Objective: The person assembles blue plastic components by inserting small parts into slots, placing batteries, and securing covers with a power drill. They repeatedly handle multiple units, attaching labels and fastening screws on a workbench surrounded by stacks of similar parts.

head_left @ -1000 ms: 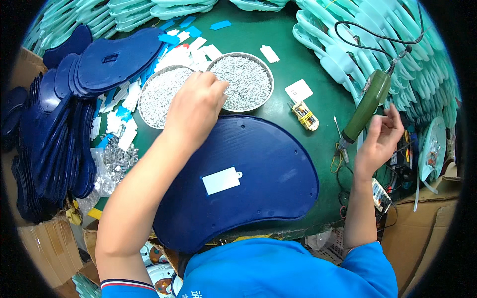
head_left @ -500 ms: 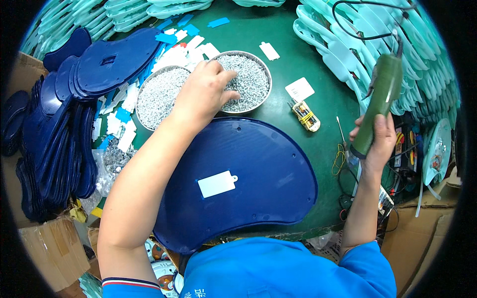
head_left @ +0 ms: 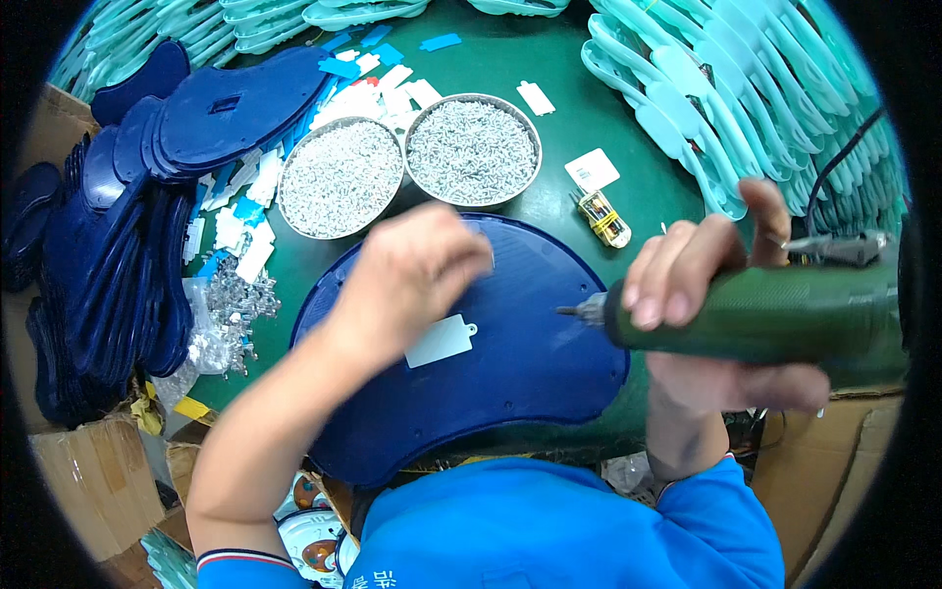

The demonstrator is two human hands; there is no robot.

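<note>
hands, two. left hand (head_left: 417, 270): above the panel, thumb and fingertips drawn near together; blurred, so cannot tell whether anything small is pinched. right hand (head_left: 682, 280): fingers curled over the screwdriver, gripping it, one finger standing away from its body.

screwdriver (head_left: 765, 312), one: green, powered, lying sideways in the grip, its bit pointing left over the panel's right part.

panel (head_left: 525, 334), one, in front of the person: dark blue, curved, flat on the green table (head_left: 559, 59).

white tag (head_left: 442, 342), one: on the panel, partly behind the left hand.

loose white tag (head_left: 536, 98), one: beyond the bowls.

white card (head_left: 593, 169), one; small electronic part (head_left: 603, 218), one, yellow-banded, just beside it.

blue parts (head_left: 108, 265) and turquoise parts (head_left: 706, 98): heaps, too many to count.

containers: left bowl (head_left: 329, 238), round, filled with small metal pieces; right bowl (head_left: 539, 162), the same, beside it.
</note>
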